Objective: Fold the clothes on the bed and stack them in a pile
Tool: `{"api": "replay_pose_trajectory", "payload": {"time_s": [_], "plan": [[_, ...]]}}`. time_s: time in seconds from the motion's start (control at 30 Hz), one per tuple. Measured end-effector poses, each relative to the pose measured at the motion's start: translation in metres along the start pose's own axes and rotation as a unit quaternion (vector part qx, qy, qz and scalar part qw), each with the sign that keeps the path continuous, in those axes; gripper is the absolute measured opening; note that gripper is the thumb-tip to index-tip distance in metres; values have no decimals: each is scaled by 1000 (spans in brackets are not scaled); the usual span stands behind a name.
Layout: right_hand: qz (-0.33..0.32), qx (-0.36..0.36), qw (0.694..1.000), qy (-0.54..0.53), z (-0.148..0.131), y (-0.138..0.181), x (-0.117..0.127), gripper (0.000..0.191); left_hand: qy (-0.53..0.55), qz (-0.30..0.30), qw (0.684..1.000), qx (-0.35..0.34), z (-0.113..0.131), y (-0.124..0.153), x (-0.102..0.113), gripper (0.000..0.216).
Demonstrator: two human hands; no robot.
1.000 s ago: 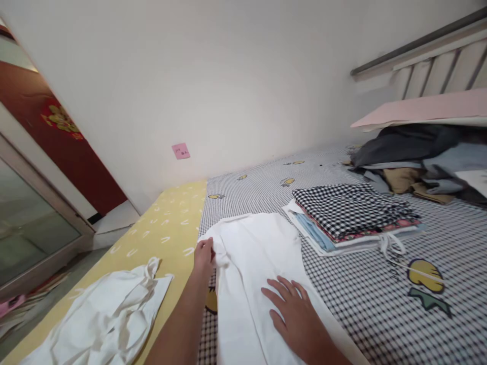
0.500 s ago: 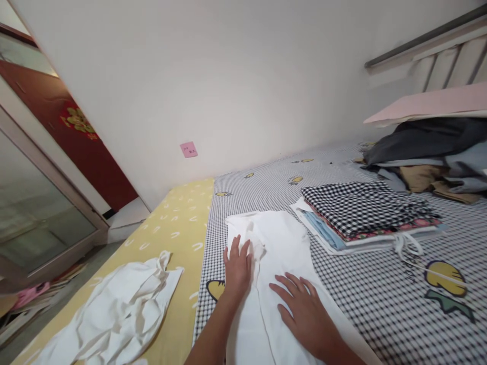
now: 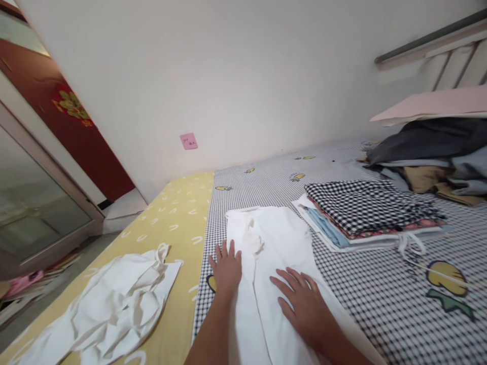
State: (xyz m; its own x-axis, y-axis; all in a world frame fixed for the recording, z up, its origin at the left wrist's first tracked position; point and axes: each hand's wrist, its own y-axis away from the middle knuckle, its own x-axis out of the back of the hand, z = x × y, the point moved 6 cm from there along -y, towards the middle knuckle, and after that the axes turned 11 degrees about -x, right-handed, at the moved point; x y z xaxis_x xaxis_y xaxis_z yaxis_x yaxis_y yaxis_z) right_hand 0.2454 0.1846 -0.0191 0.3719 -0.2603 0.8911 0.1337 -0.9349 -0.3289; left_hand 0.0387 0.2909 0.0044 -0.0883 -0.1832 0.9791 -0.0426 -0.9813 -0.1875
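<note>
Both hands lie flat with fingers spread, gripping nothing: the right hand (image 3: 302,304) pins the white garment (image 3: 281,253) against the checked bedsheet (image 3: 380,299) while the left hand (image 3: 226,268) presses its folded left edge, probably to flatten the crease. Beyond them a stack of folded clothes (image 3: 365,215) sits just beside the garment, apart from the crumpled white cloth (image 3: 114,304) on the yellow sheet (image 3: 178,213).

Left hand (image 3: 227,269) flat, palm down, fingers spread, right hand (image 3: 302,303) likewise, forearms reaching forward
</note>
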Motion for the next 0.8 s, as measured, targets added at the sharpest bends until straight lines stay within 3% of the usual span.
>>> {"api": "replay_pose_trajectory", "payload": {"time_s": [0.2, 0.37, 0.53, 0.67, 0.8], "plan": [[-6, -14, 1000, 10, -3, -1, 4, 47, -10, -9, 1000, 15, 2, 37, 8, 53], [-14, -18, 1000, 14, -6, -2, 8, 46, -22, -24, 999, -11, 3, 103, 13, 51], [-19, -22, 999, 15, -6, -1, 8, 47, -51, 7, 998, -21, 4, 159, 11, 51], [-34, -27, 999, 17, -6, -2, 8, 47, -54, 15, 998, -15, 8, 174, 6, 51], [-41, -34, 998, 20, -8, 0, 7, 47, -25, -21, 999, -9, 7, 165, 12, 51]]}}
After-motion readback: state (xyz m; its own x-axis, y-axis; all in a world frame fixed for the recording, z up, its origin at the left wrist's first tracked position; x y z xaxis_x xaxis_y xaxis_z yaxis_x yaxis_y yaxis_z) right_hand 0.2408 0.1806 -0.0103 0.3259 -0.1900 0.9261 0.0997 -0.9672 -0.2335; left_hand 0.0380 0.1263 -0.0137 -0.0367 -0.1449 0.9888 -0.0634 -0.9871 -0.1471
